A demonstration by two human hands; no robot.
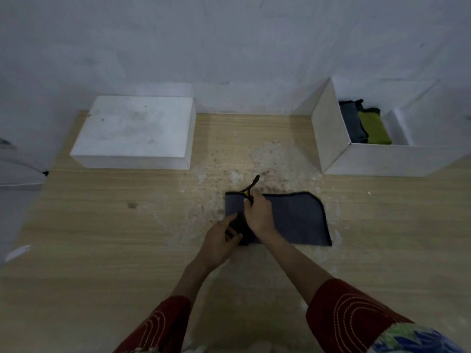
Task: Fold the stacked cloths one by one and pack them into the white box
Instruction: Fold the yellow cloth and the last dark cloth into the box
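Grey microfibre cloth with black piping [293,217] lies flat on the light wooden table [102,238], a bit right of its middle, already doubled. Left hand [221,240] pinches the cloth's dark near-left corner. Right hand [258,212] pinches its far-left edge, just beside the black hanging loop [253,183] that sticks out toward the table's far edge.

Looks like the next fold: carry both left corners over to the rounded right side together, keep edges flush, tuck the loop in, flatten with a palm.

Open white cardboard box [331,138] at the far right corner already holds a folded grey cloth [353,123] and a yellow-green one [373,128]. Remaining space looks tight, so fold compact.
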